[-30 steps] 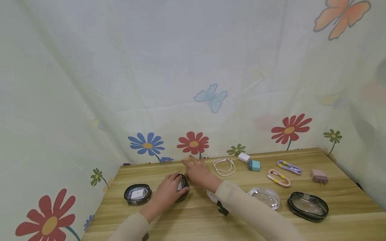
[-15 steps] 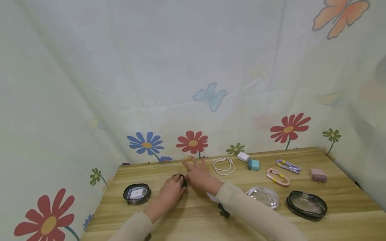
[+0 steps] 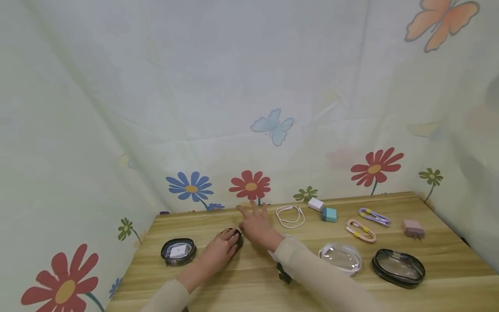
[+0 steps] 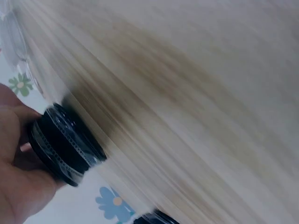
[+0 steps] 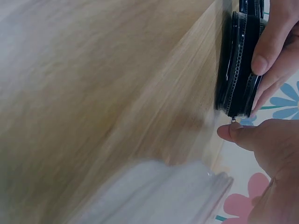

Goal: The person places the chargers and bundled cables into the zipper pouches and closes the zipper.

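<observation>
My left hand (image 3: pixel 217 252) holds a small oval zip case (image 3: pixel 239 243) with black edges down on the wooden table, its fingers over the top. In the left wrist view, this case (image 4: pixel 70 142) shows its zipped side toward the camera, with the palm behind it. My right hand (image 3: pixel 257 227) is at the case's far right end. Its thumb and index finger pinch the small metal zipper pull (image 5: pixel 233 120), seen in the right wrist view, while the other fingers spread away. The left hand covers most of the case's top, so its contents are hidden.
Left stands another black-edged case (image 3: pixel 178 259) holding a white charger. A white cable (image 3: pixel 290 216), white (image 3: pixel 315 204) and teal (image 3: pixel 329 214) chargers lie at the back; pink (image 3: pixel 360 230) and purple (image 3: pixel 374 216) cables, a pink charger (image 3: pixel 413 228), white-edged (image 3: pixel 343 259) and black-edged (image 3: pixel 398 268) cases lie right.
A second ago the case stood tilted with its clear face and a white item showing; now it lies flatter under my left hand. My right hand has barely shifted.
</observation>
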A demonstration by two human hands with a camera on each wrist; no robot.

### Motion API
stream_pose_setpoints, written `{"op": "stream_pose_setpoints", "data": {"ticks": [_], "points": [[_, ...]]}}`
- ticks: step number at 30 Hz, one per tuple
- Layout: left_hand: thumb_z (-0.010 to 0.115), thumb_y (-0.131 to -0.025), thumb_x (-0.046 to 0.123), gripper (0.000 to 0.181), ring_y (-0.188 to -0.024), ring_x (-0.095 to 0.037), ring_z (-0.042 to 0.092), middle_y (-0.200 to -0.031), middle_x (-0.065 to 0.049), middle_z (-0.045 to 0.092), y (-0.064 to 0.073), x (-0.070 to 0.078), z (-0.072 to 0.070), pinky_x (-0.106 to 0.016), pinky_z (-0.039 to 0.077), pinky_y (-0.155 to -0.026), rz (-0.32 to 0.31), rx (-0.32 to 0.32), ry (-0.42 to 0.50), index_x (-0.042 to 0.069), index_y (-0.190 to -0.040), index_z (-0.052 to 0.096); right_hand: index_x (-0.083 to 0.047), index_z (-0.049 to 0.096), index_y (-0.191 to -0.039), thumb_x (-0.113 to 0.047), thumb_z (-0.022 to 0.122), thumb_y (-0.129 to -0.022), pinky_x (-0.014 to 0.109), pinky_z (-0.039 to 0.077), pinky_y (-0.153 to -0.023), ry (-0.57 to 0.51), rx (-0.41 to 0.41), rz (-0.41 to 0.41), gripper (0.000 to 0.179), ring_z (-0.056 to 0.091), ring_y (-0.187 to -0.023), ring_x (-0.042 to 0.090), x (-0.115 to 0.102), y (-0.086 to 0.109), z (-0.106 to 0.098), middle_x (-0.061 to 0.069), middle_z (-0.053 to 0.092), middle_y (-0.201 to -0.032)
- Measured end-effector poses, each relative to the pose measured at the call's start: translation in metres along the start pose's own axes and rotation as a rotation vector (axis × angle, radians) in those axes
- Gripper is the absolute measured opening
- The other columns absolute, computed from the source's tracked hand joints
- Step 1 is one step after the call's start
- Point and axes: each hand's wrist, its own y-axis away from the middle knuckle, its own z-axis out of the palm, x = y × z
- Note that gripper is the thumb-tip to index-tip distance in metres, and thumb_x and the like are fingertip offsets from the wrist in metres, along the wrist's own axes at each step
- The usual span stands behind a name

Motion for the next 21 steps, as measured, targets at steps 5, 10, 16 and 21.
{"op": "stream_pose_setpoints", "data": {"ticks": [5,10,16,21], "points": [[0.064,-0.1,0.014,0.036,-0.128,-0.05,0.053,-0.144,-0.025,0.054,0.005,-0.008,-0.005,-0.059,0.049,-0.097,0.061,-0.054,0.036,-0.003,-0.132,0.065,-0.039,0.078,-0.106,-0.034,0.064,-0.101,0.073,0.025,-0.111,-0.012,0.013,0.012,0.016,0.024,-0.149,0.045,-0.001,-0.006,0.006,-0.005,0.03,-0.165],[0.064,-0.101,0.015,0.039,-0.133,-0.046,0.05,-0.148,-0.024,0.051,0.005,-0.013,-0.01,-0.054,0.05,-0.099,0.122,-0.109,0.023,-0.001,-0.137,0.062,-0.038,0.079,-0.104,-0.032,0.066,-0.099,0.073,0.028,-0.109,-0.027,0.035,0.02,0.015,0.028,-0.148,0.043,0.001,-0.007,0.01,-0.004,0.034,-0.163],[0.066,-0.093,-0.003,0.038,-0.129,-0.043,0.055,-0.143,-0.022,0.055,0.005,-0.018,-0.012,-0.053,0.05,-0.099,0.066,-0.038,0.004,0.001,-0.131,0.066,-0.035,0.08,-0.099,-0.028,0.068,-0.096,0.072,0.032,-0.107,-0.041,0.032,0.036,0.015,0.033,-0.146,0.042,0.003,0.0,0.001,-0.003,0.039,-0.16],[0.069,-0.095,0.009,0.035,-0.127,-0.042,0.058,-0.14,-0.022,0.059,0.004,-0.018,-0.011,-0.052,0.051,-0.097,-0.108,0.011,0.047,0.0,-0.128,0.067,-0.035,0.081,-0.099,-0.03,0.07,-0.095,0.072,0.036,-0.104,-0.071,0.046,0.011,0.013,0.04,-0.141,0.041,0.001,0.009,-0.009,-0.001,0.045,-0.155]]}}
